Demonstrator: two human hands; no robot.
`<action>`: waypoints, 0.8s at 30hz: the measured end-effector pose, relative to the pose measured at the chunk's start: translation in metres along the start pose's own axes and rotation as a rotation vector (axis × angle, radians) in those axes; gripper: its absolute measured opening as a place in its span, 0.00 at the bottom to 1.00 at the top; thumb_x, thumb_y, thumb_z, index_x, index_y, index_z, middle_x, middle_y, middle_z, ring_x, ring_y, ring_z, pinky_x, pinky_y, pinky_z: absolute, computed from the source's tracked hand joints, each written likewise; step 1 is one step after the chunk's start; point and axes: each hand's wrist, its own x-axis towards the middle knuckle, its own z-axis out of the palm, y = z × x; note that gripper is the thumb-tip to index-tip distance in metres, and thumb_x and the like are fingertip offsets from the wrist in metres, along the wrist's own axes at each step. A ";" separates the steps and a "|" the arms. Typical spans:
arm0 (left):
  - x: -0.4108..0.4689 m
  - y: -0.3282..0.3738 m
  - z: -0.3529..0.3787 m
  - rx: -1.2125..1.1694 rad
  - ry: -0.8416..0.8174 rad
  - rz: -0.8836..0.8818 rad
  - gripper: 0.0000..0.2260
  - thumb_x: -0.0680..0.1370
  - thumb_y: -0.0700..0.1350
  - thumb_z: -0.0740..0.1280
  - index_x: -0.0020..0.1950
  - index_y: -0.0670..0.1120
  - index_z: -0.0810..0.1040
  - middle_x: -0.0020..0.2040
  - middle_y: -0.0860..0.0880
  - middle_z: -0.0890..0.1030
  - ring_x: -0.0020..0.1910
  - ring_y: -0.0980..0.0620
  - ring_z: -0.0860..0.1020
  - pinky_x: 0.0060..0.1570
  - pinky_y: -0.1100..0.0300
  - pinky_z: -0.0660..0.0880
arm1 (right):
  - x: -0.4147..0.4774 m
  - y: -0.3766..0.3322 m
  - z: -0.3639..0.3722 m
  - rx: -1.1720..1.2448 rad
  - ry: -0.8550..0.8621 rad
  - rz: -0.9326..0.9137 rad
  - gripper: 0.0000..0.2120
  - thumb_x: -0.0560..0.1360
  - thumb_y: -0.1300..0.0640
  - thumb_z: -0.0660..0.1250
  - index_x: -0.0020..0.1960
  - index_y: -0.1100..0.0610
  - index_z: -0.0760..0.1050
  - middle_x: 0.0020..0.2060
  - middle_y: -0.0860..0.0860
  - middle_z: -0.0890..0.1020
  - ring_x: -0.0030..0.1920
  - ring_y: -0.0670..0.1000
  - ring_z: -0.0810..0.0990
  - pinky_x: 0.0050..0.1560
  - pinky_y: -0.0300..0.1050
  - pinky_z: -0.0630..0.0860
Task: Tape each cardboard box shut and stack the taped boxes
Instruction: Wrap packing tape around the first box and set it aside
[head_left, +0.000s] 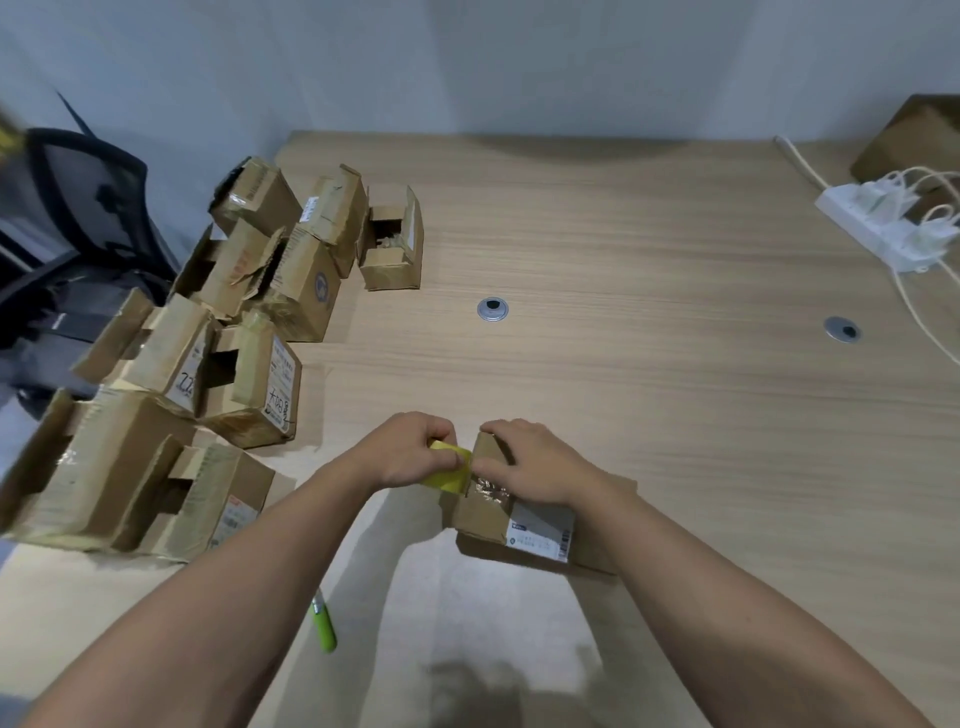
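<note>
Head view. A small cardboard box (511, 512) lies on the wooden table (649, 322) at the near edge. The right hand (535, 462) rests flat on the box's top, fingers together and pressing the flaps, presumably to keep the seam closed. The left hand (410, 452), just left of the box, has its fingers curled tight around a roll of yellow tape (449, 467); the tape's end meets the box's left edge, which suggests a strip is being laid across the seam. A white shipping label (543, 535) sits on the box's near face; its print is too small to read. Well left of the box, a heap of boxes (208, 353) waits with flaps loose, probably untaped; one bears handwriting, roughly "80" and another "22", though neither is certain. Near-left of the box lies a green cutter (324, 626), apparently kept in reach for trimming.
</note>
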 end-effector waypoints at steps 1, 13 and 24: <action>0.001 0.001 -0.003 0.022 -0.008 0.015 0.07 0.71 0.51 0.71 0.39 0.48 0.79 0.36 0.50 0.78 0.38 0.52 0.74 0.37 0.59 0.68 | 0.005 -0.008 0.002 -0.006 -0.014 -0.005 0.30 0.79 0.40 0.64 0.76 0.54 0.63 0.69 0.55 0.72 0.68 0.57 0.70 0.66 0.54 0.70; 0.015 -0.026 -0.016 0.154 -0.010 0.138 0.18 0.69 0.58 0.67 0.51 0.49 0.84 0.51 0.48 0.77 0.56 0.47 0.71 0.56 0.54 0.68 | 0.026 -0.026 0.026 0.182 0.072 0.007 0.11 0.76 0.46 0.71 0.54 0.47 0.72 0.49 0.51 0.73 0.54 0.53 0.73 0.53 0.48 0.70; 0.019 -0.033 0.000 0.031 0.156 0.155 0.25 0.76 0.53 0.73 0.72 0.54 0.73 0.68 0.49 0.69 0.70 0.48 0.62 0.67 0.60 0.57 | 0.016 -0.022 0.040 0.519 0.175 0.100 0.07 0.77 0.46 0.70 0.52 0.47 0.79 0.36 0.47 0.78 0.39 0.45 0.76 0.41 0.41 0.70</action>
